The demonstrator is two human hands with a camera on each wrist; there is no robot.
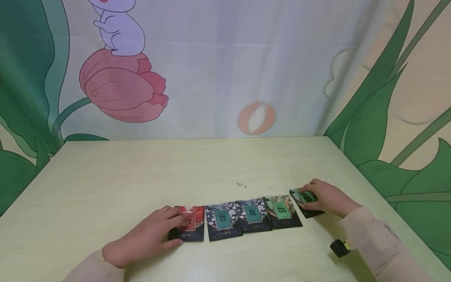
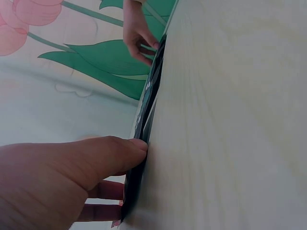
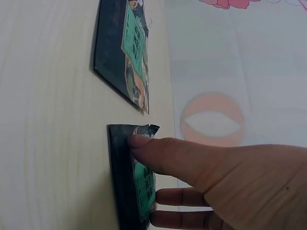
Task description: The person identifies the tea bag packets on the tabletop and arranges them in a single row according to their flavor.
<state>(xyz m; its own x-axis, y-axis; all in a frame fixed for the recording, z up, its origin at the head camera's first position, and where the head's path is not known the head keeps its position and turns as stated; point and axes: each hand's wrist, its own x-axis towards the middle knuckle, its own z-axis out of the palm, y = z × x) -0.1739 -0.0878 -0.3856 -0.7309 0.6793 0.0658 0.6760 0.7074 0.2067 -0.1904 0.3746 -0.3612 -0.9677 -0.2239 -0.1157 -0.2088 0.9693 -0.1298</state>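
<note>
Several flat, dark tea sachets lie in a slightly slanting row on the table. At the left end, my left hand (image 1: 149,235) rests on a sachet with a red label (image 1: 197,226), fingers over its face and thumb at its near edge. Two flowered sachets with teal labels come after it, one (image 1: 222,221) and another (image 1: 253,215), followed by a green-labelled sachet (image 1: 283,211). Past a small gap, my right hand (image 1: 327,197) holds another green-labelled sachet (image 3: 144,184) between thumb and fingers. In the right wrist view, the thumb lies on its face, and the fingers are at its far edge.
The sachets lie on a pale wood-grain table (image 1: 141,172). Small dark marks (image 1: 241,185) show behind the row. A small black object with a yellow part (image 1: 339,248) is beside the right sleeve. A printed curtain (image 1: 211,70) hangs behind the table.
</note>
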